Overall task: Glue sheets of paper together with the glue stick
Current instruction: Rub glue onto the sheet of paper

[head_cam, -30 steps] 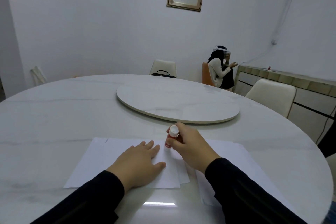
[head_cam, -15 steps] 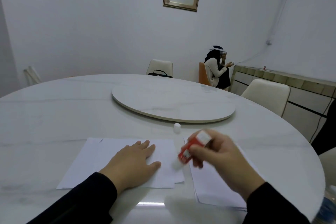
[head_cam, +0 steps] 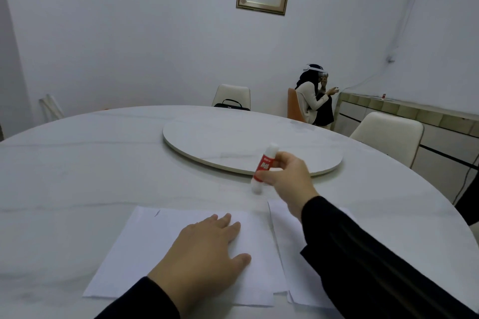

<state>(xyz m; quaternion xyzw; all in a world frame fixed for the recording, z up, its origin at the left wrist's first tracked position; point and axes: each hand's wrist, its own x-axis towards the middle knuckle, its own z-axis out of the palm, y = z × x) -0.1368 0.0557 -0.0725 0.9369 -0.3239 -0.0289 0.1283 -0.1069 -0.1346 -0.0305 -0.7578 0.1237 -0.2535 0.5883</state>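
- Near the front edge of the round white counter (head_cam: 77,163), the left hand (head_cam: 204,254) is lying flat, fingers (head_cam: 223,220) spread a little and gripping nothing, palm down on the top sheet of paper (head_cam: 145,248); by my reading it is pinning the stack so nothing slides.
- Beyond the sheets, the right hand (head_cam: 287,179) is hovering above the bare counter, just short of the raised turntable (head_cam: 233,137), and its fingers are pinching the glue stick (head_cam: 263,167) round the middle of the barrel.
- That glue stick is sitting tilted, top leaning away from the person, lower end pointing down at the counter just past the far edge of the paper; whether it is touching the surface is not clear, as the lower end is blurring.
- Looks-wise, it is a small tube with a red label band carrying white print, white at both ends; which end is carrying the cap I cannot tell from here.
- The paper is showing as plain white sheets overlapping, one peeking out on the left, and a second pile (head_cam: 293,261) is lying just beside it on the right, partly under the dark right sleeve (head_cam: 375,267).
- My judgement: the stick is being held clear of the sheets, either being set aside or readied, so the pressing hand is doing the real work at this moment.
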